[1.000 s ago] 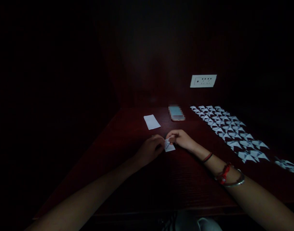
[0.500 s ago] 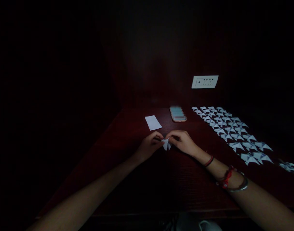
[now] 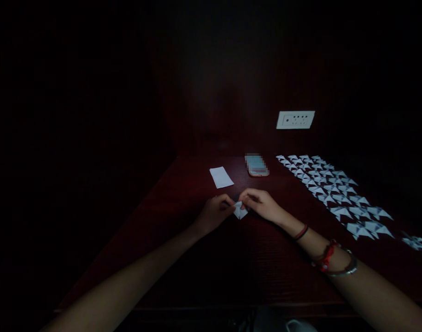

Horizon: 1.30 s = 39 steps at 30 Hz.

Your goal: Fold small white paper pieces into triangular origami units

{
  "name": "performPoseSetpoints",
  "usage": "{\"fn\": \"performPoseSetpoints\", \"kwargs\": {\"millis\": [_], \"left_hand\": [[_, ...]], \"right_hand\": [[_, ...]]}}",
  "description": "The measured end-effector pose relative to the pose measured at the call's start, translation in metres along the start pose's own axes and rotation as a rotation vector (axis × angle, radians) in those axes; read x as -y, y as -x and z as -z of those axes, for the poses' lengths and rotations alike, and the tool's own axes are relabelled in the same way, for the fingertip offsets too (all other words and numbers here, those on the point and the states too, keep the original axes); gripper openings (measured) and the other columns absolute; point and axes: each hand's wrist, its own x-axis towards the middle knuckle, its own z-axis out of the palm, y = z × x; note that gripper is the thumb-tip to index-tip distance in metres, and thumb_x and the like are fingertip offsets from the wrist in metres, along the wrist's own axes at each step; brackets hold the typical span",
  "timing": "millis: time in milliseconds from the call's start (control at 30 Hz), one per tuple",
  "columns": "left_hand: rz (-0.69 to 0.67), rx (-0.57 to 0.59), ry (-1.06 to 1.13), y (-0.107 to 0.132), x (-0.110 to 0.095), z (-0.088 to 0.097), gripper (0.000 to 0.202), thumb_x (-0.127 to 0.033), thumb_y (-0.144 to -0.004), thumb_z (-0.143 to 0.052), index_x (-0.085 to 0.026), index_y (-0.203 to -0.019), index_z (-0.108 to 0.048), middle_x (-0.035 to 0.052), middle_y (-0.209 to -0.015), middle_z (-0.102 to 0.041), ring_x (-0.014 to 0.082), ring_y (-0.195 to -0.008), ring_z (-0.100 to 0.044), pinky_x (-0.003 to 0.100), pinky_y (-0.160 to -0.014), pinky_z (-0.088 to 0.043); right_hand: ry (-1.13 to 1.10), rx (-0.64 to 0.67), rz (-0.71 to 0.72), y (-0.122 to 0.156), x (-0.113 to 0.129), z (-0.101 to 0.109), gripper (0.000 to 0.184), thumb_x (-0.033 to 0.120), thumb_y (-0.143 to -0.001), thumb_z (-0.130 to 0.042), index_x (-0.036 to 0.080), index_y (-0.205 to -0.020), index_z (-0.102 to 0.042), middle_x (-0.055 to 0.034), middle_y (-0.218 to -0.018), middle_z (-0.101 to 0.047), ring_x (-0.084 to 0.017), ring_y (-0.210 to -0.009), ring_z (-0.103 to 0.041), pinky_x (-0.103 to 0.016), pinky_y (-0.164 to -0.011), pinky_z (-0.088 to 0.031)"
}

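Between my two hands is a small folded white paper (image 3: 240,212), pointed at its lower end, held just over the dark red table (image 3: 183,184). My left hand (image 3: 216,213) pinches its left edge with thumb and fingers. On the other side, my right hand (image 3: 261,204) is closed on its right upper part, and the fingertips hide some of the folds. Beyond my hands lies a white stack of paper (image 3: 221,177), flat on the table.
A phone (image 3: 256,165) lies at the back, right of the paper stack. Rows of folded white paper pieces (image 3: 330,188) cover the right side, with a looser cluster (image 3: 418,243) at the far right edge. A white socket panel (image 3: 295,120) is on the back wall.
The folded paper's lower points, apart before, now sit together in one diamond-like shape. My fingers have shifted slightly on it, and the whole view has moved a little.
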Motion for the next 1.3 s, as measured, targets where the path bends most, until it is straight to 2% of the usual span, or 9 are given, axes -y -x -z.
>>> {"fn": "performPoseSetpoints", "kwargs": {"millis": [100, 200, 467, 567, 700, 833, 1133, 1200, 1300], "left_hand": [[-0.027, -0.023, -0.032, 0.001, 0.001, -0.001, 0.004, -0.018, -0.073, -0.050, -0.016, -0.076, -0.050, 0.0005, -0.075, -0.058, 0.0112, -0.065, -0.056, 0.024, -0.057, -0.044], [-0.073, -0.057, -0.089, 0.002, -0.003, -0.001, 0.002, -0.017, -0.072, -0.049, -0.016, -0.074, -0.050, -0.0001, -0.076, -0.056, 0.0101, -0.065, -0.054, 0.023, -0.057, -0.043], [-0.148, -0.070, -0.218, 0.003, -0.008, -0.001, 0.007, -0.015, -0.071, -0.051, -0.017, -0.077, -0.053, -0.0001, -0.081, -0.051, 0.0093, -0.064, -0.049, 0.022, -0.058, -0.041], [-0.166, -0.031, -0.224, 0.003, -0.009, -0.001, 0.011, -0.018, -0.073, -0.051, -0.020, -0.083, -0.056, 0.0010, -0.087, -0.052, 0.0112, -0.071, -0.050, 0.024, -0.062, -0.042], [-0.174, -0.057, -0.230, 0.000, -0.009, 0.000, 0.010, -0.025, -0.075, -0.050, -0.019, -0.075, -0.058, 0.0018, -0.088, -0.053, 0.0149, -0.083, -0.049, 0.030, -0.073, -0.041], [-0.156, -0.053, -0.175, -0.003, -0.005, 0.000, 0.009, -0.023, -0.074, -0.051, -0.018, -0.073, -0.059, 0.0022, -0.090, -0.053, 0.0148, -0.084, -0.050, 0.030, -0.074, -0.041], [-0.133, -0.061, 0.039, -0.004, -0.003, -0.002, 0.008, -0.022, -0.073, -0.052, -0.016, -0.073, -0.058, 0.0036, -0.091, -0.051, 0.0125, -0.080, -0.052, 0.026, -0.068, -0.046], [-0.127, -0.053, 0.061, -0.004, -0.002, -0.002, 0.008, -0.021, -0.073, -0.053, -0.016, -0.074, -0.058, 0.0036, -0.091, -0.050, 0.0127, -0.081, -0.052, 0.026, -0.069, -0.046], [-0.100, -0.050, 0.062, -0.004, 0.000, -0.002, 0.007, -0.021, -0.073, -0.053, -0.016, -0.074, -0.059, 0.0036, -0.091, -0.051, 0.0137, -0.083, -0.052, 0.028, -0.071, -0.045]], "right_hand": [[-0.035, -0.016, -0.007, 0.000, 0.001, 0.000, 0.018, 0.030, -0.076, -0.045, 0.016, -0.085, -0.050, -0.0016, -0.071, -0.056, -0.010, -0.062, -0.051, -0.021, -0.056, -0.040], [0.048, -0.056, 0.007, 0.001, 0.005, -0.001, 0.021, 0.033, -0.070, -0.053, 0.016, -0.083, -0.052, -0.0014, -0.072, -0.057, -0.010, -0.063, -0.051, -0.021, -0.057, -0.040], [0.154, -0.091, 0.019, 0.004, 0.011, -0.004, 0.011, 0.024, -0.071, -0.052, 0.016, -0.077, -0.057, -0.0011, -0.069, -0.058, -0.010, -0.063, -0.052, -0.020, -0.056, -0.039], [0.168, -0.104, 0.024, 0.003, 0.012, -0.003, 0.010, 0.023, -0.071, -0.052, 0.016, -0.078, -0.057, -0.0007, -0.069, -0.058, -0.010, -0.062, -0.052, -0.020, -0.055, -0.039], [0.150, -0.125, 0.031, 0.003, 0.013, -0.002, 0.009, 0.020, -0.071, -0.052, 0.017, -0.078, -0.056, 0.0001, -0.067, -0.058, -0.010, -0.061, -0.052, -0.021, -0.056, -0.039], [0.083, -0.124, 0.012, 0.001, 0.008, -0.003, 0.009, 0.020, -0.071, -0.051, 0.017, -0.079, -0.054, 0.0007, -0.064, -0.057, -0.009, -0.059, -0.052, -0.021, -0.056, -0.040], [-0.296, -0.129, -0.147, -0.004, -0.002, -0.007, 0.014, 0.023, -0.063, -0.058, 0.015, -0.074, -0.054, 0.0016, -0.057, -0.055, -0.009, -0.051, -0.052, -0.022, -0.052, -0.042], [-0.283, -0.133, -0.152, -0.004, -0.002, -0.006, 0.014, 0.023, -0.064, -0.057, 0.014, -0.075, -0.055, 0.0012, -0.057, -0.056, -0.009, -0.051, -0.052, -0.022, -0.052, -0.041], [-0.123, -0.097, -0.116, -0.003, -0.002, -0.004, 0.014, 0.024, -0.068, -0.054, 0.015, -0.078, -0.058, -0.0010, -0.063, -0.059, -0.010, -0.056, -0.053, -0.023, -0.054, -0.041]]}}
